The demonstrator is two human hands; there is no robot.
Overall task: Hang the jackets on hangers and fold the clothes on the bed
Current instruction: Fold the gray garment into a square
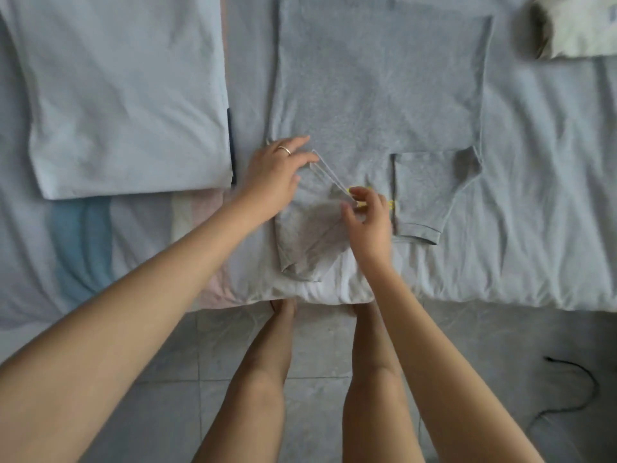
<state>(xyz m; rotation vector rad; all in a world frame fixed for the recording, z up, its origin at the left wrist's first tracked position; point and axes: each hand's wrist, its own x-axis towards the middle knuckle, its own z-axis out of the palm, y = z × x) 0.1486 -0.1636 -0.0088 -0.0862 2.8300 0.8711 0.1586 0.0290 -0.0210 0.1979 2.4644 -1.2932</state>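
The grey T-shirt (377,105) is matt, flecked knit cloth. Toward the bed's left edge, the folded pale garment (127,95) looks smoother. The bedsheet (534,195) is creased matt cloth (the finger ring (284,149) glints, polished metal). The floor tiles (167,379) show a faint sheen.

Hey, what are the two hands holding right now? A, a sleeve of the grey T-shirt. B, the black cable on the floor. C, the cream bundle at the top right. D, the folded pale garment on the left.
A: the left hand and the right hand hold the hem of one sleeve of the grey T-shirt stretched between them.
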